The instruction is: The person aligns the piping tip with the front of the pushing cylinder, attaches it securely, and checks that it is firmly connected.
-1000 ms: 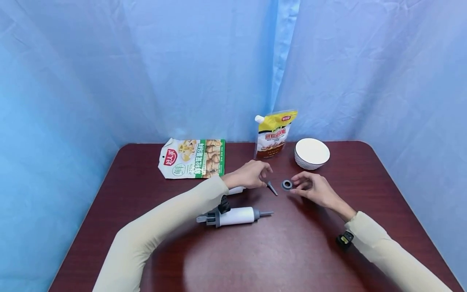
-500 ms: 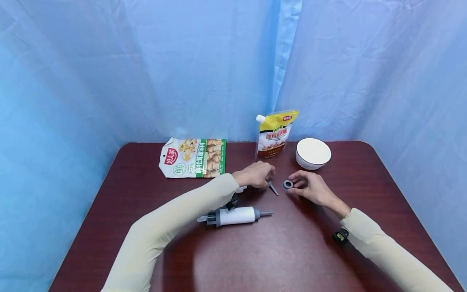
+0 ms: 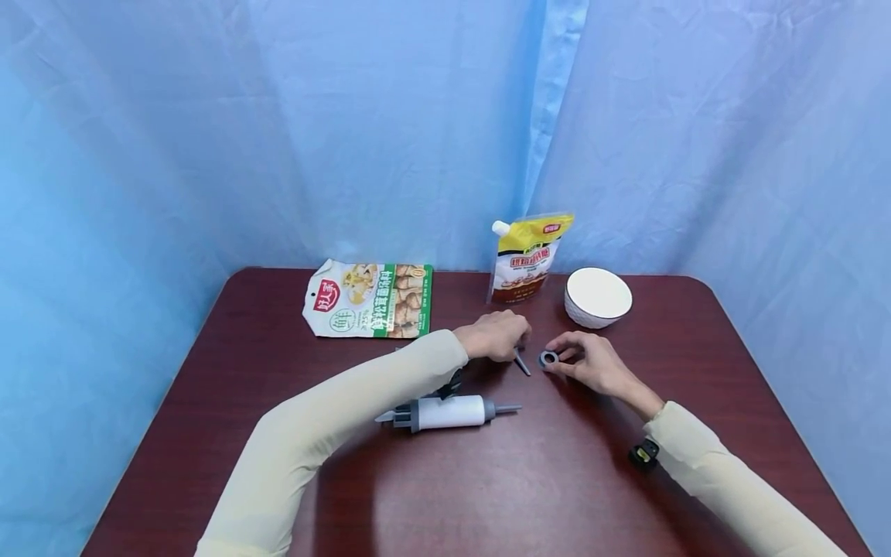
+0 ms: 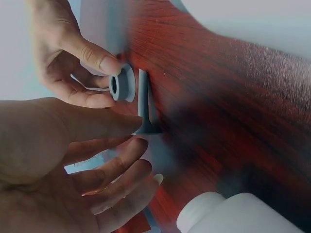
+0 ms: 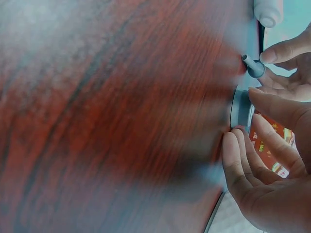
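In the head view, my left hand [image 3: 496,336] is over the middle of the table, thumb and fingertips at the wide end of a small grey tapered nozzle [image 3: 522,363]. The left wrist view shows the thumb against the flared base of that nozzle [image 4: 143,99], with fingertips just across from it. My right hand [image 3: 592,362] pinches a grey ring-shaped cap [image 4: 127,83] between thumb and fingers, its round hole facing sideways. Cap and nozzle are close together. Nearer me lies a piping syringe [image 3: 451,411] with a white barrel and grey tip, its handle end partly behind my left sleeve.
A flat food packet [image 3: 369,302] lies at the back left. Behind the hands stands a yellow and brown spouted pouch [image 3: 522,267], with a white bowl [image 3: 595,316] right of it. A white rounded container [image 4: 243,213] is at the bottom of the left wrist view. Blue curtains surround the table.
My left hand has moved slightly right and closed in on the nozzle's wide end. My right hand has come in on the ring-shaped cap, taken hold of it and tilted it.
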### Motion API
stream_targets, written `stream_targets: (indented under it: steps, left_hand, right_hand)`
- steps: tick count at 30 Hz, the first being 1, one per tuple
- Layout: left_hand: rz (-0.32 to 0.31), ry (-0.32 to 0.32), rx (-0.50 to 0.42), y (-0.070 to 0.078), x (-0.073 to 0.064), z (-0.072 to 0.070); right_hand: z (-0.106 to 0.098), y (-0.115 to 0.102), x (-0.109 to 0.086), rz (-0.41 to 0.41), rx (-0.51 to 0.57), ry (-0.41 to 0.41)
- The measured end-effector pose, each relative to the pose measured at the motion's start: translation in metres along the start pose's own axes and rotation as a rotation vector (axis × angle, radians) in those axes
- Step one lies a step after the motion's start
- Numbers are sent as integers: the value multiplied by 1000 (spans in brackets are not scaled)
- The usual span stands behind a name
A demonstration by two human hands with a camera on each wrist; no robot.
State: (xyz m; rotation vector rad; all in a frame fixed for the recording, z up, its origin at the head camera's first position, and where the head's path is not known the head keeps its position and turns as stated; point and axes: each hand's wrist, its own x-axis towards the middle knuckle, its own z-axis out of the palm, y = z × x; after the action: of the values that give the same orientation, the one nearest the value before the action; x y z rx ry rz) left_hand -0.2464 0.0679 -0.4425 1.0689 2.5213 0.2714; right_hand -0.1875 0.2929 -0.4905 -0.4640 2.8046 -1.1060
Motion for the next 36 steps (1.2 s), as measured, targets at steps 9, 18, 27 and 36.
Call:
stream_targets:
  steps: [9,18,27,36]
  left_hand:
    - [-16,-20,5,-1,2,3]
    - [-8,10,-10,0,0,5]
    - [7,29,-19,2,-3,3]
    - [25,40,-65,-1,-2,2]
  right_hand:
    - [4,0,1,40,31,1]
    - [1,0,0,25,18,-6]
    - [3,1,-1,22,20,12]
    - [3,1,-3,17,13,12]
